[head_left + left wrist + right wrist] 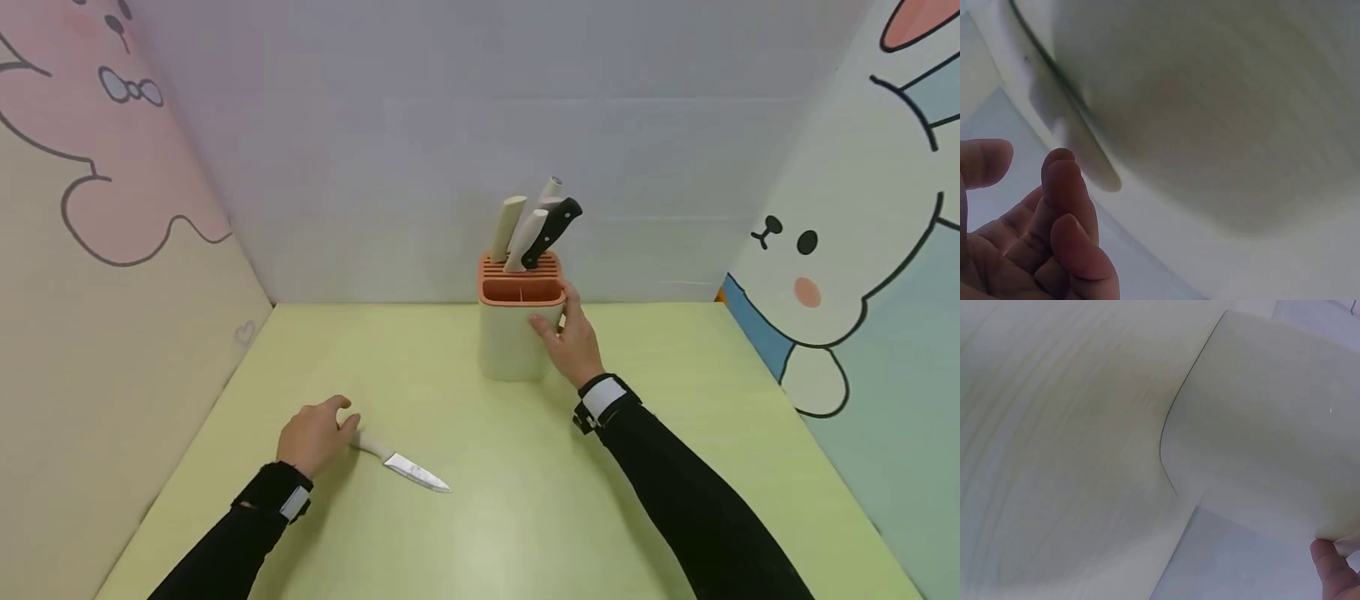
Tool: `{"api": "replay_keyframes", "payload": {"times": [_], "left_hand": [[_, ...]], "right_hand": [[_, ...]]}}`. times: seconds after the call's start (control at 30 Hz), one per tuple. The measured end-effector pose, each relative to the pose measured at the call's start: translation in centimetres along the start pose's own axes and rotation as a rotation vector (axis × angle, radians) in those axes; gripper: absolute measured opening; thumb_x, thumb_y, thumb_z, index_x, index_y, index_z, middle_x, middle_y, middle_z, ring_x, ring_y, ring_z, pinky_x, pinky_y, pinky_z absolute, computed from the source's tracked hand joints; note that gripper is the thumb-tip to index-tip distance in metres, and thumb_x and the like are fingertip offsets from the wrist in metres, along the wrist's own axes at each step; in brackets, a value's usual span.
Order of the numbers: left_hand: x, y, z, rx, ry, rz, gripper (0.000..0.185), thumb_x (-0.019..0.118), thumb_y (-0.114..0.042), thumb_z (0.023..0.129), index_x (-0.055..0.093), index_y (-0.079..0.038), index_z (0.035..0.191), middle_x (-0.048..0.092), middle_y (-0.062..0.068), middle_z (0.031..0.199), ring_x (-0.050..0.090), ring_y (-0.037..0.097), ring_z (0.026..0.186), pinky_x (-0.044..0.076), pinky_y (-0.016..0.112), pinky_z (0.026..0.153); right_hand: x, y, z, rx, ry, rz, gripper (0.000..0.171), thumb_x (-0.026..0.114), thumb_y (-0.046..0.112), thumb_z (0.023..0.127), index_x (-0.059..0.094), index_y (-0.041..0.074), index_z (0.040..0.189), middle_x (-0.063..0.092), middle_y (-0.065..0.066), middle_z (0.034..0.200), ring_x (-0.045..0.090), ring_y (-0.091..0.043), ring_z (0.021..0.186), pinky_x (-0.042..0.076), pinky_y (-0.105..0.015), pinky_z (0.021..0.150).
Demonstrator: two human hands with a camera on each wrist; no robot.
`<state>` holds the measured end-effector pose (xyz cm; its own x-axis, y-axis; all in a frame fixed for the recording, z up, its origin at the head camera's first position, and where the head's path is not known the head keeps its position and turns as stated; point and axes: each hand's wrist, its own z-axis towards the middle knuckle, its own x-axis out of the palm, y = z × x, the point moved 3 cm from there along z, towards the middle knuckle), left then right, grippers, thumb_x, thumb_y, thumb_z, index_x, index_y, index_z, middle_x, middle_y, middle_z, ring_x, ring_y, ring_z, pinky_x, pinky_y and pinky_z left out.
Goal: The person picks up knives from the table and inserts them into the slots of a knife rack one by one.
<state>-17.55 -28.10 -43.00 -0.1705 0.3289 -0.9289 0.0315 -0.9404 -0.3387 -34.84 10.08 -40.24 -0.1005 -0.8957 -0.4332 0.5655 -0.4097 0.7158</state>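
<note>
A small knife lies flat on the yellow-green table, its blade pointing right and its pale handle toward my left hand. That hand rests at the handle's end. In the left wrist view its fingers are loosely curled with nothing between them. A cream knife block with an orange slotted top stands at the back centre, holding several knives, one with a black handle. My right hand holds the block's right side, thumb on the front; a fingertip touches the block.
Panels enclose the table: a pink cartoon wall at left, a plain grey one behind, a rabbit cartoon wall at right. The orange top's front compartment is open.
</note>
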Motion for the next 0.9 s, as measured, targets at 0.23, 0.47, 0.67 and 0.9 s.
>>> {"api": "replay_keyframes", "payload": {"times": [0.23,0.47,0.67,0.9], "left_hand": [[2.0,-0.5,0.6,-0.053,0.083,0.041,0.037,0.068,-0.034,0.095,0.070,0.001,0.109,0.058,0.006,0.062,0.046,0.019,0.052,0.033,0.029,0.044],[2.8,-0.8,0.4,-0.076,0.070,0.034,0.038,0.071,-0.035,0.093,0.067,0.002,0.094,0.050,0.002,0.058,0.045,0.018,0.050,0.035,0.029,0.044],[2.6,-0.9,0.5,-0.123,0.100,-0.015,0.035,0.070,-0.034,0.093,0.063,0.000,0.087,0.052,0.004,0.060,0.048,0.019,0.052,0.036,0.030,0.046],[2.7,-0.9,0.9,-0.165,0.120,-0.074,0.033,0.068,-0.032,0.094,0.060,-0.002,0.083,0.052,0.005,0.061,0.048,0.020,0.052,0.036,0.029,0.047]], "right_hand": [[-0.5,-0.2,0.1,0.002,0.004,0.017,0.072,0.061,0.047,0.099,0.023,0.026,0.157,0.049,-0.016,0.150,0.053,-0.038,0.133,0.055,-0.056,0.093],[-0.2,-0.2,0.1,0.005,0.007,0.005,0.075,0.059,0.054,0.098,0.023,0.025,0.157,0.047,-0.014,0.153,0.052,-0.038,0.134,0.054,-0.057,0.094],[-0.2,-0.1,0.2,-0.007,0.005,-0.010,0.077,0.058,0.057,0.098,0.022,0.025,0.158,0.046,-0.014,0.153,0.052,-0.038,0.134,0.054,-0.057,0.094],[-0.2,-0.2,0.1,0.004,0.010,-0.009,0.075,0.060,0.050,0.099,0.021,0.026,0.158,0.045,-0.013,0.155,0.051,-0.038,0.135,0.054,-0.057,0.094]]}}
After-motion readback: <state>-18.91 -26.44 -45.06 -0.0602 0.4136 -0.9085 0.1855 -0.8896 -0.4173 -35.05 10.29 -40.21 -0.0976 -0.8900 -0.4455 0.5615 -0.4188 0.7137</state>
